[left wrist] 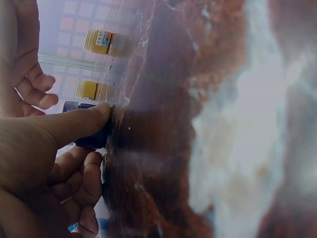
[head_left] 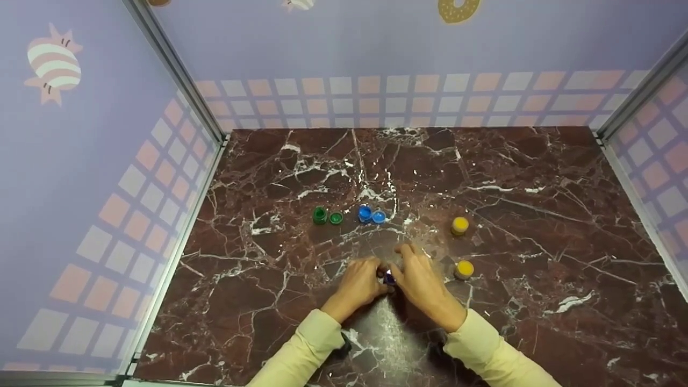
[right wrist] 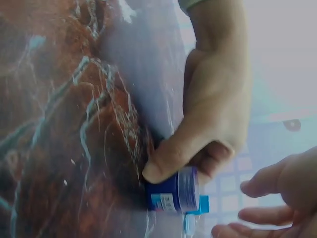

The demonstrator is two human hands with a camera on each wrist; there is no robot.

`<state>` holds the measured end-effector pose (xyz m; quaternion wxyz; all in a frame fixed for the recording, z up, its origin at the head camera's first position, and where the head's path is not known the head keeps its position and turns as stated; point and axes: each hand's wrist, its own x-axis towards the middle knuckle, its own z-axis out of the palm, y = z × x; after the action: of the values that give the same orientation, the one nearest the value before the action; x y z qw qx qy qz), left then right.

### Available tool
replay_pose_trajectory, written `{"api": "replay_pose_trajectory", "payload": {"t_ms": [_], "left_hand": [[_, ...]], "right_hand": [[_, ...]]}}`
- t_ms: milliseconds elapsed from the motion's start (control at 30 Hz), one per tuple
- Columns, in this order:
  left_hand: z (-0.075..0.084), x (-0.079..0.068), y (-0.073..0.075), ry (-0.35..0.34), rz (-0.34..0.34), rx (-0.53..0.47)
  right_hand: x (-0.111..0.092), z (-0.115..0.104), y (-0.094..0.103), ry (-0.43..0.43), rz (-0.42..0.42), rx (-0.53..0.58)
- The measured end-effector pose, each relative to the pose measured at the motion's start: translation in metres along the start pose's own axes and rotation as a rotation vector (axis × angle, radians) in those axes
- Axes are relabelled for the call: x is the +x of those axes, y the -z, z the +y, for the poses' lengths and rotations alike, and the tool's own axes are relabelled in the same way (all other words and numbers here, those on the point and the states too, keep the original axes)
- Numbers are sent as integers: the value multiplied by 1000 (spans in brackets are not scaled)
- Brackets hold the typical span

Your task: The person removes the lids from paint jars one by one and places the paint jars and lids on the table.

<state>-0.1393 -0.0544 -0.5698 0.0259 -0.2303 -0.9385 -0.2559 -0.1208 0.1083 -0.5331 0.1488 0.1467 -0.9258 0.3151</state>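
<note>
Left hand (left wrist: 44,153): thumb laid along one side of the dark blue jar, curled fingers on the other, gripping it, I see.
Dark blue jar (left wrist: 93,140): base against the table, ridged cap end away from it, partly hidden by the thumb.
Right hand (left wrist: 22,64): near the cap end, fingers loosely bent.
Yellow jars: two beyond, apart, both upright; the farther (left wrist: 99,41) bears a printed label, the nearer (left wrist: 88,90) stands just beside the blue one.
Tabletop (left wrist: 148,163): dark, reddish marbling, pale veins, glossy.
Wall (left wrist: 74,22): pale lilac, checked squares.

Lilac walls (head_left: 376,48), checkered below, border a maroon marbled tabletop (head_left: 537,231).
</note>
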Motion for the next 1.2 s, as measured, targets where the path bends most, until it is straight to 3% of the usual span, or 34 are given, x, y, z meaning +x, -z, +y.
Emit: {"api": "replay_pose_trajectory", "payload": {"t_ms": [167,367,700,967,1200], "left_hand": [[0,-1,0,-26,34,29],[-1,-1,0,-29,33,22],[-3,-1,-2,-46,54,20],[-1,-1,0,-33,37,10],[-1,-1,0,-37,39,22]], "right_hand": [[-7,-8,-8,14,-31,-158],[-10,-15,-16,-3,-72,-233],[-9,-16,-19,-40,-116,-259],[-10,-15,-21,19,-93,-299],[-11,-10,-19,84,-116,-270]]}}
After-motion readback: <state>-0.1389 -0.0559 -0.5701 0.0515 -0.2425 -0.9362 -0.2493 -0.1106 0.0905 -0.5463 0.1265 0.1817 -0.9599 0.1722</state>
